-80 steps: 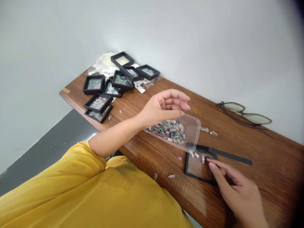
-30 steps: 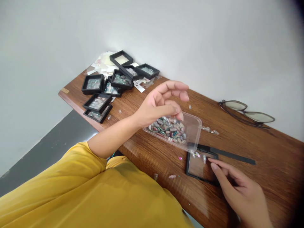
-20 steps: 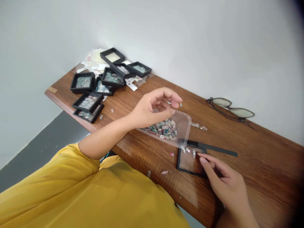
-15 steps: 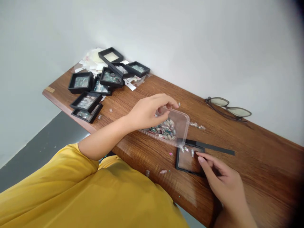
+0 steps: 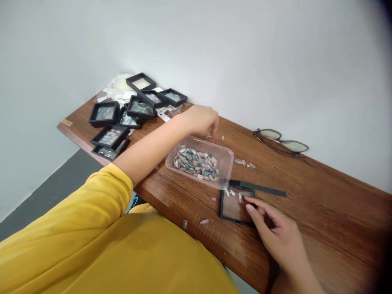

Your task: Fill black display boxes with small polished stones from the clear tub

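Tub (image 5: pixel 225 169) w/ a heap of small glossy pcs (image 5: pixel 196 163) sits on the desk (image 5: pixel 337 228), well stocked. L hand (image 5: pixel 204 121) is past its far rim, fingers curled down toward the wood; tips mostly hidden, can't tell if they've got a pc. R hand (image 5: pixel 279 234) is over the right side of the flat black frame (image 5: pixel 235 210), thumb & index a bit apart, index tip right by a clear pc (image 5: pixel 240 197); contact or grip unclear. My read: this frame's barely begun, just a few pcs nr its top edge, most of the window bare. Filled frames (image 5: pixel 103 123) piled far left look done; pale-window frame (image 5: pixel 141 83) at the back prob. isn't. Left over: tub's heap + strays, incl. a short row (image 5: pixel 244 163) past the tub's right end & a pink bit (image 5: pixel 213 199) left of the flat frame. Black strip (image 5: pixel 271 190) lies just beyond it, specs (image 5: pixel 294 145) nr the wall (image 5: pixel 275 61).
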Action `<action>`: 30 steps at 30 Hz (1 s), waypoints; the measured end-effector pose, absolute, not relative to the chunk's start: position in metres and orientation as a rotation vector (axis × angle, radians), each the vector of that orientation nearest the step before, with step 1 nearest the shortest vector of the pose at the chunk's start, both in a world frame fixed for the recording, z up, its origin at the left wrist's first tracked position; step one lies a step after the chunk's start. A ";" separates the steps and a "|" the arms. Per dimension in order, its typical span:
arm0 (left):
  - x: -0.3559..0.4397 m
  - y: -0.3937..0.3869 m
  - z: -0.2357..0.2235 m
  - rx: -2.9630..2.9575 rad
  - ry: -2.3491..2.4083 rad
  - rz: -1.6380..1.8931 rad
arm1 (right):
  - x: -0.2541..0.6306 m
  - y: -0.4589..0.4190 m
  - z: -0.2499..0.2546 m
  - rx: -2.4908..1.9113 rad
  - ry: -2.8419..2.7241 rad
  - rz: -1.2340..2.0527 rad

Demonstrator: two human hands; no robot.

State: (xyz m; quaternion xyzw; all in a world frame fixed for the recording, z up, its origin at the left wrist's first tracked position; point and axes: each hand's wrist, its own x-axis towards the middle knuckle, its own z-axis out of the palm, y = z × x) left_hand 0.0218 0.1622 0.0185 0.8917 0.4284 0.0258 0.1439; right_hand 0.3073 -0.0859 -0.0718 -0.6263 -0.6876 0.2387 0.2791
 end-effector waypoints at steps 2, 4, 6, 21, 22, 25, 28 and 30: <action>0.024 0.166 0.014 2.587 1.237 0.009 | 0.307 -0.086 -0.072 -1.679 -1.849 0.644; 0.024 0.167 0.009 2.605 1.245 -0.041 | 0.307 -0.087 -0.072 -1.679 -1.851 0.649; 0.022 0.167 0.005 2.624 1.265 -0.065 | 0.307 -0.087 -0.072 -1.677 -1.851 0.658; 0.028 0.178 -0.002 2.654 1.415 -0.201 | 0.306 -0.086 -0.072 -1.651 -1.842 0.672; 0.028 0.179 -0.003 2.648 1.411 -0.176 | 0.306 -0.086 -0.072 -1.647 -1.841 0.672; 0.027 0.178 0.001 2.620 1.360 -0.042 | 0.306 -0.086 -0.071 -1.637 -1.841 0.670; 0.026 0.167 0.020 2.560 1.247 0.188 | 0.307 -0.087 -0.072 -1.630 -1.842 0.667; 0.027 0.149 0.038 2.495 1.149 0.367 | 0.307 -0.087 -0.072 -1.629 -1.843 0.665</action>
